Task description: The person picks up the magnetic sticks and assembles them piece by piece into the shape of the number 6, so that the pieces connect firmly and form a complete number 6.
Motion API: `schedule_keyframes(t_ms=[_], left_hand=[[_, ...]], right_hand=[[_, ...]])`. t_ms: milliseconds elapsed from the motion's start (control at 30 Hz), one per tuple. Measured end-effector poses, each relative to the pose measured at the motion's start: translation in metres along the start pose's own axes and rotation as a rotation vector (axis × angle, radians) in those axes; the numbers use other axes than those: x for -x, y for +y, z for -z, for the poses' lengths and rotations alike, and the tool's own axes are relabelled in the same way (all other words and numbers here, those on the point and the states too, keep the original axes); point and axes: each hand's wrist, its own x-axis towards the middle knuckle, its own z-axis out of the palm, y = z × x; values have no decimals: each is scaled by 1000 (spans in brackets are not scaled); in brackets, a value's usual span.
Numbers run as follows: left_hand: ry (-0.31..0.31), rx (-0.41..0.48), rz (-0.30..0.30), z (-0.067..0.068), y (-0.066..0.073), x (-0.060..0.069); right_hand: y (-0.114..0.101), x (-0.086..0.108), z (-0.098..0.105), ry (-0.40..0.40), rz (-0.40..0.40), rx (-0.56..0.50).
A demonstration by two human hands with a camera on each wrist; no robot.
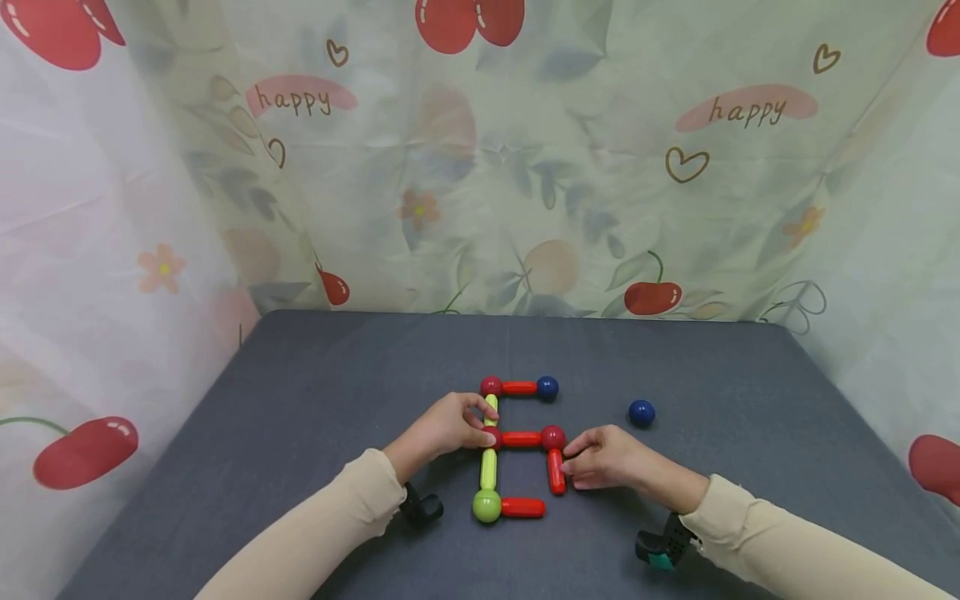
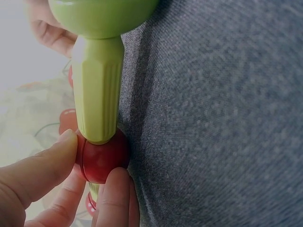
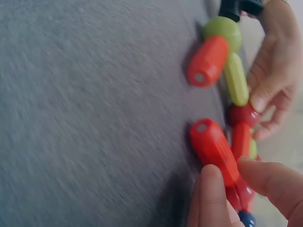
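Note:
A flat figure of magnetic rods and balls lies on the dark table. My left hand [image 1: 448,425] pinches the red ball [image 2: 108,158] at the middle of its left side. That ball joins yellow-green rods [image 1: 488,471] and a red rod [image 1: 521,439] that runs right to another red ball [image 1: 553,437]. From this ball a red rod [image 3: 214,147] points toward the near edge, and my right hand [image 1: 611,458] pinches it between thumb and fingers. A green ball [image 1: 487,506] with a red rod [image 1: 523,507] forms the near left corner.
At the figure's far end, a red ball [image 1: 491,386] and red rod [image 1: 519,387] lead to a blue ball [image 1: 547,387]. A loose blue ball [image 1: 642,413] lies to the right on the table [image 1: 360,358]. A patterned curtain [image 1: 480,167] surrounds the table.

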Motion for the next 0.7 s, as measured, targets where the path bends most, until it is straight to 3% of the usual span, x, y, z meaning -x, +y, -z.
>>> schedule_keyframes(t_ms=[267,367,533,700], left_hand=[[3,2,2,0,0,0],[6,-2,1,-1,0,0],[4,-4,-14,0,0,1],[-1,1,-38,1,-1,2]], right_hand=[[-14,6,30,54,69,58],[-17,6,47,94,169,121],[-11,2,79,245,352,257],[0,-1,103,281,431,260]])
